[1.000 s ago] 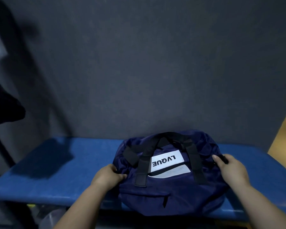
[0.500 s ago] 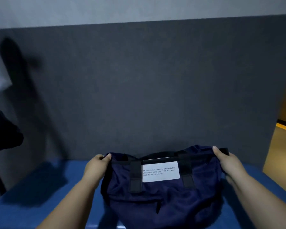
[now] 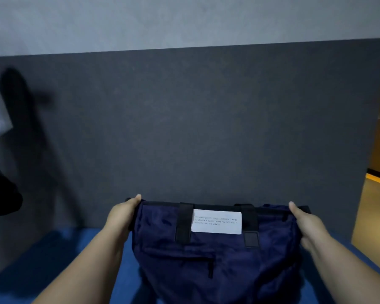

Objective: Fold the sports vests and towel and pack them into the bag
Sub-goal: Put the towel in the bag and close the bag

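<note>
While both hands (image 3: pixel 208 218) grip it, soft navy bag (image 3: pixel 217 255) sags.

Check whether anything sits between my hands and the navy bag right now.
Nothing visible does. The left hand grips the left end of the bag's top edge, and the right hand grips the right end. Both hands are directly on the fabric, with no other item in between.
</note>
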A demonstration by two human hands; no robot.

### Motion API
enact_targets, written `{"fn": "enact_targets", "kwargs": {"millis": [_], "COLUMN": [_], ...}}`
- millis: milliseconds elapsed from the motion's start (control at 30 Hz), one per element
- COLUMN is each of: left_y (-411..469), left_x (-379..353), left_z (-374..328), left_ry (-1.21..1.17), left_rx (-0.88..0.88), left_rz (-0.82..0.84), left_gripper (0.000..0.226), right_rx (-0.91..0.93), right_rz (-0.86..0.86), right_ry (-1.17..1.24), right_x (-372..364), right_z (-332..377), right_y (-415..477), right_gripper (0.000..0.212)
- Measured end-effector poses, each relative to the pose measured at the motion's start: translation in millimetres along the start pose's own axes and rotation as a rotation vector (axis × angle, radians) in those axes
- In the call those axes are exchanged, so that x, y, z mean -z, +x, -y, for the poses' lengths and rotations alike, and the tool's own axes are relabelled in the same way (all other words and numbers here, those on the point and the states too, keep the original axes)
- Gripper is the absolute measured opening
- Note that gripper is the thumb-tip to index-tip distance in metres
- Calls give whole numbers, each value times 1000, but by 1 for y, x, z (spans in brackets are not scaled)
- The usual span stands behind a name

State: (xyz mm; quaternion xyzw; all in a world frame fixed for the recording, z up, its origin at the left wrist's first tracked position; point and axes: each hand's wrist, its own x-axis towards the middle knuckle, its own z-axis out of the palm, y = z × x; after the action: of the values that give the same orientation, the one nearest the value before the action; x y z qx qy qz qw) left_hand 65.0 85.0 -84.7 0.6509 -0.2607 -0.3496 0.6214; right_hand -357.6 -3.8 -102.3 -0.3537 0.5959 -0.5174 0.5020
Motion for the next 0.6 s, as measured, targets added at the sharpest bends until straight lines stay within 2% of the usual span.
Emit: {"fn": "enact_targets", "kwargs": {"millis": [133,233,367,400,467,533,600], "left_y": [4,8,-2,-9,-29,-51,-66], "left_x": [-5,-8,-14,-17,-25,-35,-44], "left_z": [43,59,44,39,27,20,23], "left_ry": [288,429,490,517,717,952,1108], "left_rx": [35,-5,-110,-156,-329,-530,-560], "left_rz": [6,-13,-101,-126,-145,17,282], "left_gripper": [80,71,54,57,66,66,74], "right_rx": [16,12,60,92,161,254,443], "right_rz": [-177,-201,-169,-155,-151,-144,-159], "right_ry": [-450,-658,-734,-753,-771,-750,-799], "right_x": [15,20,24,24,23,21,21], "right_z": [-12,-7,-1,-1,-2,-5,-8], "right_y": [3,9,20,22,22,18,10], "right_gripper": [72,65,58,57,55,53,60]}}
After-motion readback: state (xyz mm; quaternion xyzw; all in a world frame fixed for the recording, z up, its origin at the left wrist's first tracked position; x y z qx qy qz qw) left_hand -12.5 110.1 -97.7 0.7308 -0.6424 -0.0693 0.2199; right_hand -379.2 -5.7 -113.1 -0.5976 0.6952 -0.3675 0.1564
